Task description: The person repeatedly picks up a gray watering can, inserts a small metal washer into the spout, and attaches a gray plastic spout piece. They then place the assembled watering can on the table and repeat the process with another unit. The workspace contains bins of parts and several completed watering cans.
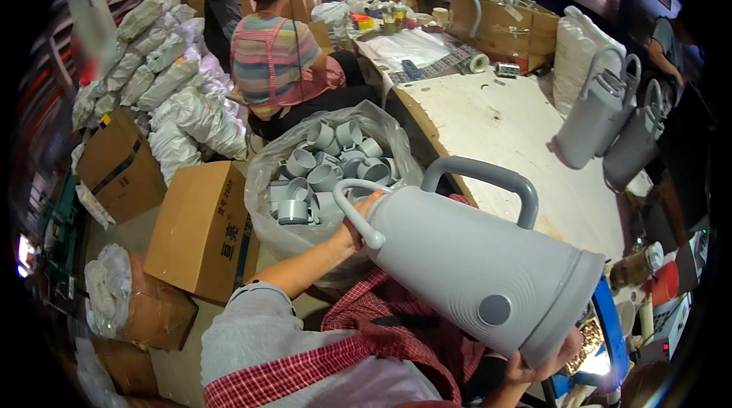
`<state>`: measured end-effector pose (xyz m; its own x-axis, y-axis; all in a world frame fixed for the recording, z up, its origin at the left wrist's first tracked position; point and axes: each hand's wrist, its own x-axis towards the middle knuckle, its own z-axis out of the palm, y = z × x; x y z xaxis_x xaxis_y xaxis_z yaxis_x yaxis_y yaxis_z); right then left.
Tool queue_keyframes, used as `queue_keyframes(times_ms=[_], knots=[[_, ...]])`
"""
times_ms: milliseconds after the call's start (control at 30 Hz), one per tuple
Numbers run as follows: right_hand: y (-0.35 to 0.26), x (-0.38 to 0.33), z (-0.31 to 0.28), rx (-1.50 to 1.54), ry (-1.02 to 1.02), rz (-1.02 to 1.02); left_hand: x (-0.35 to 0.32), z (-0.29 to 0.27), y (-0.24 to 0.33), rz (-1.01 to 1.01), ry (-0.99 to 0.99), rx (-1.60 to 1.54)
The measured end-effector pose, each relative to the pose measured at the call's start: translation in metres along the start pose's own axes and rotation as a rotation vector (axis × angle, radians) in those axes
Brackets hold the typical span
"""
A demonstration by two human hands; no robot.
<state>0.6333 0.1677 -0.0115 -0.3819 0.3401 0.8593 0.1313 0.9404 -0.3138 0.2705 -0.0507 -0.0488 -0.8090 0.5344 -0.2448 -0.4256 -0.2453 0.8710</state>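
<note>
A large grey vacuum jug (457, 255) lies tilted across in front of me, its top end to the left and its wide base to the lower right. It has a dark grey side handle (496, 177), a pale carrying loop (349, 196) at the top and a round dark disc (495, 310) on its body. My left hand (358, 221) is closed on the top end beside the loop, its fingers partly hidden. Under the base edge, my right hand (545, 364) grips the jug with bent fingers.
A plastic-lined bag (267, 171) of grey cups stands beyond my left arm, near a cardboard box (194, 229). Several similar jugs (591, 122) stand on the white worktable (488, 130) at right. A seated person (274, 57) works ahead. Blue-framed equipment (614, 339) is at lower right.
</note>
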Motion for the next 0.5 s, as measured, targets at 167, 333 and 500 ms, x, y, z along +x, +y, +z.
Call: queue_keyframes(times_ms=[167,333,500], knots=[[-0.01,0.014,0.004,0.04,0.026,-0.026,0.017,-0.001,0.0,-0.045,-0.061,-0.052],[-0.017,0.025,0.017,0.115,0.038,0.026,0.013,-0.005,0.011,0.03,-0.009,-0.068],[-0.006,0.044,0.028,0.259,0.031,0.014,0.015,0.001,0.027,0.268,0.032,-0.067]])
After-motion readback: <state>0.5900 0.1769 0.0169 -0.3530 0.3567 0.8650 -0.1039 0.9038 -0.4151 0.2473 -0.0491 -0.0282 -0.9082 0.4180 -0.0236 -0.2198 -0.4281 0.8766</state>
